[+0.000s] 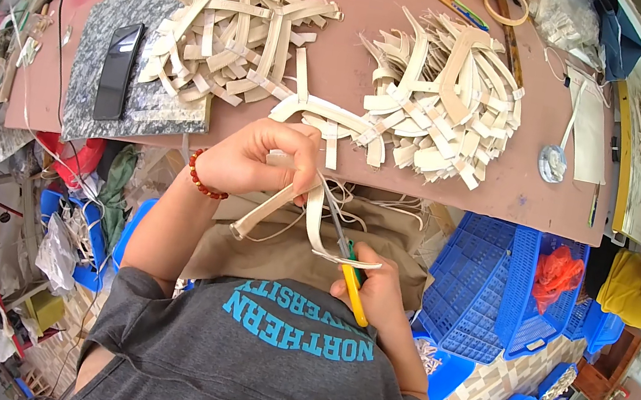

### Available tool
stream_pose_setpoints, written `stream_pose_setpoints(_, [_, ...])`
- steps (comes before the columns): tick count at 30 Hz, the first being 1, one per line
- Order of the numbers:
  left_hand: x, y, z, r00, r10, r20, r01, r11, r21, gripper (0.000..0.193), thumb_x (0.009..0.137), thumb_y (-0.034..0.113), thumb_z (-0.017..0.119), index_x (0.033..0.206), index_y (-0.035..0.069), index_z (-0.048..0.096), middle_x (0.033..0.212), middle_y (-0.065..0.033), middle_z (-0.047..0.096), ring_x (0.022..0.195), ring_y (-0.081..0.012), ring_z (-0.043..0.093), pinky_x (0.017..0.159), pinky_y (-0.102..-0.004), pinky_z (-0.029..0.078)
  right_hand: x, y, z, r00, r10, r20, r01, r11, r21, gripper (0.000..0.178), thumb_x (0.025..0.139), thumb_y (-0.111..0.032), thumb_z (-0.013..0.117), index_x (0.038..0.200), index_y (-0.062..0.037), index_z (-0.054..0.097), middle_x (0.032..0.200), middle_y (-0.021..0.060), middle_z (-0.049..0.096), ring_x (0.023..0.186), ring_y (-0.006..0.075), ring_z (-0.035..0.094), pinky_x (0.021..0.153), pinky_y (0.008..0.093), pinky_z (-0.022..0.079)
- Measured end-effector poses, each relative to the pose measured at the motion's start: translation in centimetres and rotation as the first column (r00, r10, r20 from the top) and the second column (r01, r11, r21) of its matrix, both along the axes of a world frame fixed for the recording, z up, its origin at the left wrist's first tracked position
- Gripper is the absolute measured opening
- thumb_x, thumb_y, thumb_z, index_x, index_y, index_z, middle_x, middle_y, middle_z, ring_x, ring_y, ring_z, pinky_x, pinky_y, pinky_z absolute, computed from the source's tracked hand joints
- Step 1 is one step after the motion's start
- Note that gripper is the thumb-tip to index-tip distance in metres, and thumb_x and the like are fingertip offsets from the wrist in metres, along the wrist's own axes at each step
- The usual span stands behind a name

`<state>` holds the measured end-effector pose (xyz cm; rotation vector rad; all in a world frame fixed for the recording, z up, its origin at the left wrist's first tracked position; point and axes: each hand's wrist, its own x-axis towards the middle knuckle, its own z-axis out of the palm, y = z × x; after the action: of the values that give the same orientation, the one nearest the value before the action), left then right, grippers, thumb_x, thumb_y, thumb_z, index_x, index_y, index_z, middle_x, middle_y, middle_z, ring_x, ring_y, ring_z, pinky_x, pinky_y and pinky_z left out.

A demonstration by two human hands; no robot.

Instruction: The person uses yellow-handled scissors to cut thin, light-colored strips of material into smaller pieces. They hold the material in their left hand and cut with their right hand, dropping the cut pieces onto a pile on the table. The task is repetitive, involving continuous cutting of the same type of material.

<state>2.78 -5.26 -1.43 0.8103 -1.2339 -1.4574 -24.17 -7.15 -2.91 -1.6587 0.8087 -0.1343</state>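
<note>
The left hand (276, 160) pinches the strap (313, 220) between thumb and fingers, apparently to steady it at the blades (337, 217); the strap hangs over the lap (218, 257), near of the tabletop (350, 30), seemingly for free room; the right hand (380, 286) curls round the scissors (354, 293), blades angled far and left; the left forearm (173, 221) rises steeply, hand turned inward; piles lie left (236, 22) and right (463, 97), likely for easy reach.
</note>
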Motion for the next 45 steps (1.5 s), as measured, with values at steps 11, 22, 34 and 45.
stream_pose_setpoints(11, [0.3, -0.2, 1.6, 0.971, -0.036, 0.236, 0.037, 0.999, -0.002, 0.017, 0.069, -0.009, 0.059, 0.064, 0.007, 0.061, 0.067, 0.0014, 0.057, 0.07, -0.0108, 0.051, 0.067, -0.0248, 0.041, -0.1, -0.1, 1.2, 0.999, 0.006, -0.05, -0.006, 1.0, -0.006, 0.037, 0.064, -0.017, 0.08, 0.071, -0.0032, 0.046, 0.064, 0.0117, 0.056, 0.058, 0.0257, 0.058, 0.054, 0.0341, 0.043])
stream_pose_setpoints(22, [0.6, -0.5, 2.0, 0.949, -0.082, 0.305, 0.083, 0.996, 0.007, 0.015, 0.068, -0.008, 0.06, 0.065, 0.007, 0.061, 0.07, -0.0002, 0.056, 0.071, -0.0122, 0.052, 0.068, -0.0252, 0.041, 0.3, -0.6, 1.9, 0.993, 0.037, -0.115, -0.055, 0.987, -0.153, 0.036, 0.065, -0.019, 0.08, 0.075, -0.0029, 0.049, 0.067, 0.0127, 0.059, 0.065, 0.0303, 0.063, 0.056, 0.0357, 0.045])
stream_pose_setpoints(34, [0.7, -0.6, 1.3, 0.952, -0.059, 0.301, 0.066, 0.998, -0.012, 0.01, 0.074, -0.004, 0.061, 0.079, 0.006, 0.058, 0.08, 0.0, 0.055, 0.075, -0.0098, 0.052, 0.07, -0.0239, 0.042, 0.0, -0.6, 1.1, 0.995, 0.017, -0.101, -0.023, 0.998, -0.059, 0.033, 0.067, -0.019, 0.079, 0.078, -0.0027, 0.052, 0.067, 0.0112, 0.061, 0.063, 0.0242, 0.064, 0.055, 0.0346, 0.045])
stream_pose_setpoints(45, [-1.9, 0.6, -1.0, 0.907, 0.359, -0.22, -0.285, 0.908, 0.306, 0.022, 0.081, 0.002, 0.066, 0.095, 0.006, 0.049, 0.087, -0.002, 0.058, 0.078, -0.0087, 0.059, 0.068, -0.0214, 0.049, -1.0, 0.8, -3.1, 0.981, -0.178, 0.081, 0.124, 0.885, 0.449, 0.039, 0.081, -0.037, 0.067, 0.088, -0.0005, 0.055, 0.071, 0.0037, 0.054, 0.062, 0.0101, 0.049, 0.055, 0.025, 0.04])
